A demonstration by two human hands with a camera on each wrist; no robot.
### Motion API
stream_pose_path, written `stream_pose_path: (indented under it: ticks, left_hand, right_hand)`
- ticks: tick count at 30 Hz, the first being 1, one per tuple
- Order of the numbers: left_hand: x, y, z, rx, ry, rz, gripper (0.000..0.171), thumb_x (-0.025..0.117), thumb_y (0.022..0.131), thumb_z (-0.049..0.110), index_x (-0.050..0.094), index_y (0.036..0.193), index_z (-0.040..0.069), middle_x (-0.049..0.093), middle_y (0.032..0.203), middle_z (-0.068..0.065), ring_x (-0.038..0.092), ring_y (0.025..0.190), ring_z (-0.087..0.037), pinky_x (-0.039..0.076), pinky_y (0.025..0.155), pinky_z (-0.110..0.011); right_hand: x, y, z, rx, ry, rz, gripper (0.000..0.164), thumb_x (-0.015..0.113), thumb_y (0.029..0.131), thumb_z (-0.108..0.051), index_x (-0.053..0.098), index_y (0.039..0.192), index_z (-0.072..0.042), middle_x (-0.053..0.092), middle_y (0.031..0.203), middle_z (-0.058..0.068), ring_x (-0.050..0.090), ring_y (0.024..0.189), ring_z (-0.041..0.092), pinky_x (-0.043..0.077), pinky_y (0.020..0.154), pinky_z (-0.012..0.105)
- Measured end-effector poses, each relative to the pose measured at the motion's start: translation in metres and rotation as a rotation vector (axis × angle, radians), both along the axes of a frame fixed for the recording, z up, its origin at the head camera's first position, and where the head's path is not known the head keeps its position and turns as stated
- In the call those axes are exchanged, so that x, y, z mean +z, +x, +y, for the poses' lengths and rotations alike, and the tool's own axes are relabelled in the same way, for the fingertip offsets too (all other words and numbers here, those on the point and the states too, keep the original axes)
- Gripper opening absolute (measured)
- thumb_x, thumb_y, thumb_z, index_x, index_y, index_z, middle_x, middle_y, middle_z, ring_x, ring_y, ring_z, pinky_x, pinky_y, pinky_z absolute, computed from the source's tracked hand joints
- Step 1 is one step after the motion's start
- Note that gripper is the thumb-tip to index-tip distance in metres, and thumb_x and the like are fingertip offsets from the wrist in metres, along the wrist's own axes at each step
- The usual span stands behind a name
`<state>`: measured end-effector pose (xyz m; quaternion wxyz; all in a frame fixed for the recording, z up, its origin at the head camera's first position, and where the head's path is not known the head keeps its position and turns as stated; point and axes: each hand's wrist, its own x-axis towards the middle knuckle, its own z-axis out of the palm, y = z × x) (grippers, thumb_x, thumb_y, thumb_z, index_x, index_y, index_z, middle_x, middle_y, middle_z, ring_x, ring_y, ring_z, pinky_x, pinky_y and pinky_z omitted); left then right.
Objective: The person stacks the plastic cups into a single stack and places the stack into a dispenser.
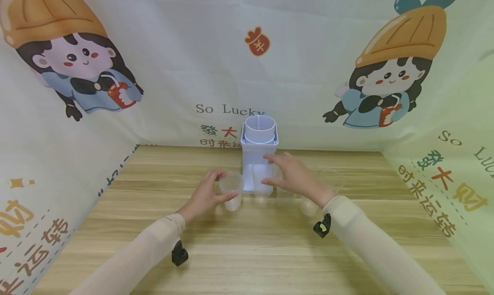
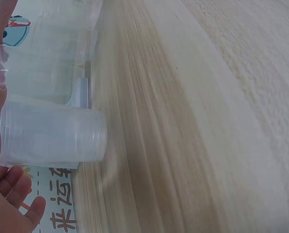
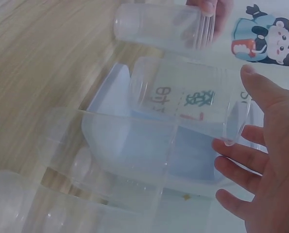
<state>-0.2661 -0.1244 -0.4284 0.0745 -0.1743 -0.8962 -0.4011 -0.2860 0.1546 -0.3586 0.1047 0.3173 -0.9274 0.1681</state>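
Observation:
On the wooden table, my left hand [image 1: 202,198] curves around translucent plastic cups [image 1: 232,203], thumb in front and fingers at the far left side. Several stacked rims show on them in the right wrist view. My right hand [image 1: 295,179] is spread around the upper part of another clear cup [image 3: 183,92]. Its thumb and fingers [image 3: 239,158] stand at either side of that cup's rim, loosely bent with a gap between them. Directly behind this cup is a tall pale holder [image 1: 259,152] with a round tube [image 1: 260,134] in its top.
More clear cups [image 3: 129,155] stand to the right, partly under my right forearm; one base [image 1: 308,207] shows below the wrist. A printed cloth [image 1: 173,72] rises behind and at both sides of the wooden table [image 1: 247,252]. Black wrist cameras [image 1: 179,254] sit on both sleeves.

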Motion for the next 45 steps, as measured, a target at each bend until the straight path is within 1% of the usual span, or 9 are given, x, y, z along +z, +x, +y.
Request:
stream_pose_path:
  ticks: [4,12,17,22,27,37,42,45]
  left_hand:
    - [0.0,0.0,0.0,-0.002,-0.005,0.001,0.073,0.082,0.081,0.034,0.048,0.135,-0.002,0.052,0.134,-0.02,0.05,0.126,-0.036,0.043,0.11,-0.051]
    - [-0.001,0.001,-0.001,-0.005,-0.012,-0.007,0.073,0.081,0.082,0.034,0.047,0.135,-0.003,0.051,0.134,-0.021,0.05,0.125,-0.036,0.043,0.11,-0.052]
    - [0.0,0.001,0.0,-0.001,-0.014,-0.009,0.073,0.081,0.082,0.034,0.047,0.135,-0.003,0.051,0.135,-0.021,0.05,0.126,-0.036,0.043,0.11,-0.052]
    - [-0.001,0.001,0.001,-0.005,-0.012,-0.002,0.073,0.081,0.082,0.033,0.048,0.135,-0.003,0.051,0.135,-0.02,0.05,0.126,-0.036,0.043,0.109,-0.051]
    - [-0.001,0.001,0.001,-0.005,-0.006,0.007,0.072,0.081,0.082,0.034,0.048,0.135,-0.002,0.052,0.134,-0.02,0.05,0.126,-0.035,0.043,0.11,-0.051]
    - [-0.001,-0.001,0.001,0.001,-0.001,-0.006,0.072,0.081,0.082,0.034,0.048,0.135,-0.001,0.051,0.135,-0.019,0.049,0.127,-0.037,0.042,0.11,-0.051]
    - [-0.002,0.0,0.001,-0.005,0.007,-0.006,0.072,0.081,0.082,0.034,0.048,0.135,-0.002,0.051,0.135,-0.02,0.049,0.128,-0.039,0.042,0.11,-0.052]
    - [-0.002,-0.001,0.001,-0.006,0.006,-0.003,0.072,0.081,0.082,0.034,0.048,0.135,-0.002,0.051,0.135,-0.02,0.049,0.127,-0.038,0.042,0.11,-0.052]
  right_hand:
    - [0.001,0.0,0.0,-0.006,0.004,0.012,0.072,0.072,0.085,-0.05,0.051,0.142,-0.011,0.068,0.126,0.011,0.059,0.117,0.03,0.046,0.105,0.048]
    - [0.007,0.001,-0.002,0.001,-0.003,0.049,0.071,0.072,0.085,-0.05,0.052,0.141,-0.011,0.069,0.123,0.011,0.062,0.114,0.03,0.046,0.104,0.051]
    - [0.012,0.001,-0.003,-0.007,-0.012,0.039,0.07,0.071,0.086,-0.051,0.052,0.142,-0.013,0.069,0.124,0.01,0.061,0.116,0.03,0.045,0.105,0.052]
    - [0.012,0.001,-0.004,-0.003,-0.017,0.034,0.069,0.071,0.087,-0.051,0.051,0.142,-0.013,0.068,0.125,0.01,0.061,0.117,0.03,0.044,0.106,0.051]
    - [0.014,0.0,-0.005,0.003,-0.023,0.056,0.069,0.071,0.087,-0.049,0.052,0.141,-0.011,0.069,0.123,0.011,0.062,0.114,0.029,0.046,0.104,0.05]
    - [0.029,0.003,-0.01,0.003,-0.024,0.075,0.07,0.07,0.087,-0.05,0.051,0.142,-0.01,0.069,0.122,0.012,0.063,0.112,0.03,0.05,0.099,0.047]
    - [0.033,0.004,-0.012,0.007,-0.043,0.081,0.071,0.071,0.086,-0.05,0.051,0.142,-0.011,0.069,0.123,0.011,0.062,0.112,0.029,0.051,0.096,0.046]
    - [0.036,0.004,-0.012,0.015,-0.051,0.1,0.07,0.072,0.086,-0.049,0.052,0.14,-0.01,0.07,0.122,0.011,0.063,0.111,0.029,0.051,0.096,0.046]
